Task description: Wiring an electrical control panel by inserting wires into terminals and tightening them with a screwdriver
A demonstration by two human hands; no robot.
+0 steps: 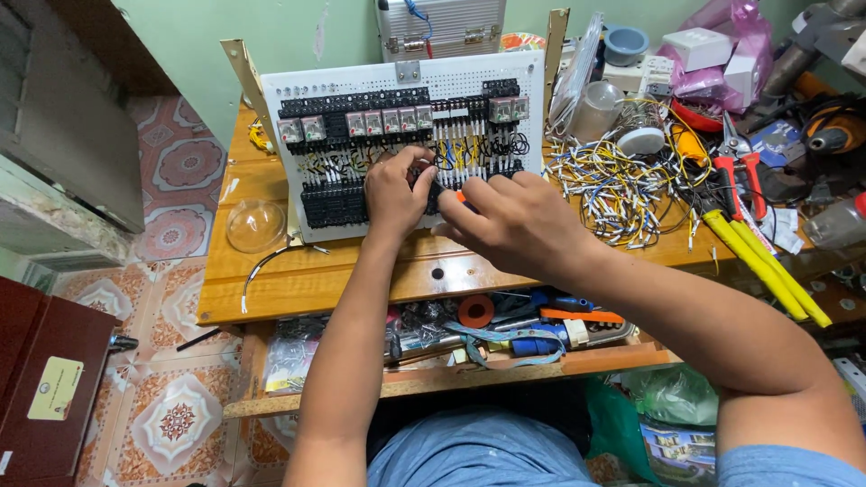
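White perforated panel point(406, 81) stands tilted on the wooden bench point(271, 271), carrying rows of relays point(361, 123) above and black terminal blocks point(329, 203) below, joined by short wires. Both hands meet at the panel's lower middle. The left hand point(394, 194) rests on the terminal row, fingers curled together against the blocks; whether they pinch anything I cannot tell. The right hand point(514, 221) lies just beside it, fingers bent and closed on a small orange-tipped tool point(461, 196) aimed at the same terminals.

Left of the panel the bench is open out to its edge, with only a clear dome point(256, 225) and a loose cable point(262, 266). Right of the panel, a wire pile point(613, 189), red cutters point(740, 167) and yellow-handled pliers point(767, 266) crowd the surface to the far edge. Below the bench's front edge, a tool-filled shelf point(505, 329) sits beneath the forearms.
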